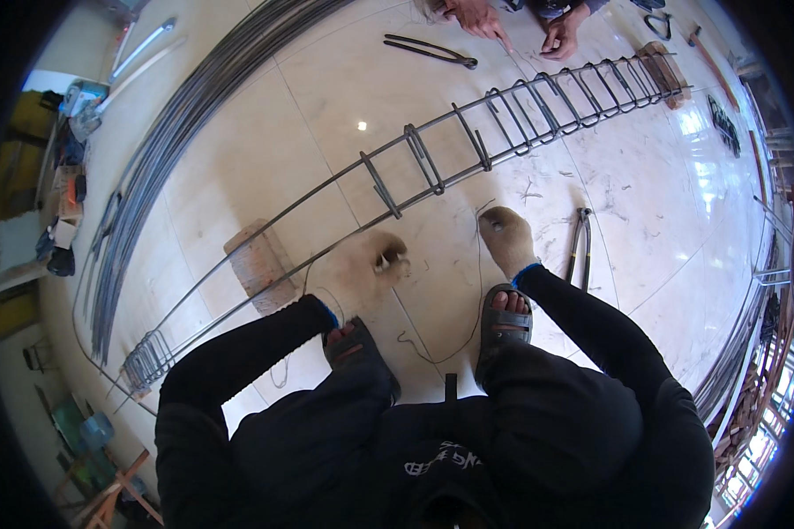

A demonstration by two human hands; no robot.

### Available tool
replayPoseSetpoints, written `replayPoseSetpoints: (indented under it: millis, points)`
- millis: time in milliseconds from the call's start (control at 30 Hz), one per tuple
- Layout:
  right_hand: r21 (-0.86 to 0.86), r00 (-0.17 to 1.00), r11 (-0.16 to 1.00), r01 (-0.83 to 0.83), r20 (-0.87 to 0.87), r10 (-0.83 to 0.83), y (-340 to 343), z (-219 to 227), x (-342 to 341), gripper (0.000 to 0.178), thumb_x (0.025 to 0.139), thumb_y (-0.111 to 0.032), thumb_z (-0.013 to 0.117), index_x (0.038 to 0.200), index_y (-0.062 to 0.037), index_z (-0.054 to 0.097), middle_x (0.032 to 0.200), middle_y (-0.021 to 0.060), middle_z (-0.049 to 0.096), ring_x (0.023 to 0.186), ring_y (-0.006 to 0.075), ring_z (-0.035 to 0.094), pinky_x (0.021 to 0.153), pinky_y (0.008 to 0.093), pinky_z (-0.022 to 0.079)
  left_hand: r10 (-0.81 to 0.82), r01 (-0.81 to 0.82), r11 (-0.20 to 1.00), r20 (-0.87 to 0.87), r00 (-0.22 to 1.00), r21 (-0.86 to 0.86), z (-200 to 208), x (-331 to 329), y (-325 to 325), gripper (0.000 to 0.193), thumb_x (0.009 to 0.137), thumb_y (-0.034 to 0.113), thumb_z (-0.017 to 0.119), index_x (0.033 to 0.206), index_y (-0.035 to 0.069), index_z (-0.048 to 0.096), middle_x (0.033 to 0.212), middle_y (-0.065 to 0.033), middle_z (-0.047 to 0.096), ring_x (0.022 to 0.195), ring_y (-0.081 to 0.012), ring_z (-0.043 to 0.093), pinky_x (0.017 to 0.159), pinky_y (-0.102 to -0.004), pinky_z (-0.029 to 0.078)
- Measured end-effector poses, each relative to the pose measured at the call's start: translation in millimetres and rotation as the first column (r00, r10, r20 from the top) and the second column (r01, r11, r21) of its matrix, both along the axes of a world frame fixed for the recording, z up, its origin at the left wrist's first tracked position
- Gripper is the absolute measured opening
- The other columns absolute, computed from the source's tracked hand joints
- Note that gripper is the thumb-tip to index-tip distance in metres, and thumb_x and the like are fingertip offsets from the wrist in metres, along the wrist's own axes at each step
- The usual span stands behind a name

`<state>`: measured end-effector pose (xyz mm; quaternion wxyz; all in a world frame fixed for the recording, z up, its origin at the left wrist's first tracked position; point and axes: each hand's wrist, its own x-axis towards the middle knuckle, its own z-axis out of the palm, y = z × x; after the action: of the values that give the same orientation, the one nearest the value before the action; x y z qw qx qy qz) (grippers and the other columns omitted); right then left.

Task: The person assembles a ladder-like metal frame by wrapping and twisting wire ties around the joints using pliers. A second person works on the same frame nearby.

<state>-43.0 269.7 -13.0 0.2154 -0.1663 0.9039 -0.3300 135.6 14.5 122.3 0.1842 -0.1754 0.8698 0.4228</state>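
My left hand (362, 269), in a pale work glove and slightly blurred, is beside the near bar of a long rebar cage (423, 159). Its fingers are curled; what lies inside them is hidden, though thin wire shows by the wrist. My right hand (507, 242), gloved too, is closed on a thin tie wire (481, 291) that hangs down and curves across the floor between my feet. Square stirrups stand bunched along the cage's right part, with a few spaced toward its middle. Two long bars run on to a cluster of stirrups (150, 357) at lower left.
A brick-like block (260, 260) and a wooden block (662, 75) are under the cage. Pincers (580, 247) lie right of my hand, others (428, 51) beyond the cage. A co-worker's hands (563, 37) are at the far side. Long rods (185, 106) curve along the left.
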Motion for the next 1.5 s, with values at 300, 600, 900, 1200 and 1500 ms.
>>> replayPoseSetpoints:
  millis: [300, 600, 900, 1200, 1500]
  points:
    - [-0.046, 0.988, 0.987, 0.151, -0.015, -0.152, -19, -2, 10, 0.035, 0.091, -0.030, 0.077, 0.114, -0.0030, 0.078, 0.110, 0.0200, 0.075, 0.105, 0.0351, 0.072, 0.095, 0.0440, 0.056, 0.193, -0.189, 0.975, 0.019, 0.981, -0.116, -39, -41, -63, 0.052, 0.101, 0.051, 0.067, 0.120, 0.003, 0.075, 0.117, -0.0200, 0.077, 0.110, -0.0320, 0.072, 0.096, -0.0418, 0.055]
    - [-0.043, 0.991, 0.990, 0.131, 0.027, -0.130, -39, 8, 21, 0.030, 0.093, -0.029, 0.074, 0.114, -0.0080, 0.079, 0.115, 0.0202, 0.074, 0.110, 0.0383, 0.069, 0.097, 0.0473, 0.054, 0.119, -0.135, 0.983, 0.132, 0.984, 0.122, -71, -46, -74, 0.061, 0.106, 0.051, 0.060, 0.133, -0.003, 0.069, 0.127, -0.0198, 0.075, 0.117, -0.0300, 0.070, 0.101, -0.0391, 0.053]
    - [-0.386, 0.984, 0.922, 0.033, 0.175, 0.038, -47, 21, 46, 0.027, 0.102, -0.022, 0.066, 0.117, -0.0019, 0.074, 0.097, 0.0170, 0.074, 0.090, 0.0325, 0.073, 0.081, 0.0403, 0.057, 0.553, -0.513, 0.733, 0.047, 0.832, 0.447, -32, -29, -59, 0.040, 0.113, 0.034, 0.054, 0.126, 0.000, 0.070, 0.107, -0.0064, 0.071, 0.095, -0.0143, 0.065, 0.090, -0.0314, 0.055]
    - [-0.301, 0.790, 0.952, 0.057, 0.597, 0.141, -77, 66, 59, 0.028, 0.107, -0.022, 0.064, 0.117, 0.0008, 0.077, 0.086, 0.0076, 0.073, 0.071, 0.0132, 0.064, 0.068, 0.0314, 0.054, 0.209, -0.199, 0.974, -0.092, 0.973, 0.111, -13, -32, -41, 0.034, 0.102, 0.030, 0.070, 0.123, 0.003, 0.074, 0.111, -0.0095, 0.076, 0.100, -0.0155, 0.070, 0.091, -0.0319, 0.056]
    - [-0.191, 0.956, 0.980, -0.055, 0.275, 0.107, -80, 53, 63, 0.027, 0.103, -0.027, 0.069, 0.117, -0.0060, 0.078, 0.087, 0.0149, 0.076, 0.080, 0.0291, 0.074, 0.075, 0.0388, 0.057, -0.056, -0.033, 0.948, -0.270, 0.961, -0.316, -13, -51, -38, 0.031, 0.091, 0.027, 0.081, 0.117, 0.012, 0.079, 0.098, -0.0087, 0.076, 0.085, -0.0238, 0.070, 0.079, -0.0378, 0.056]
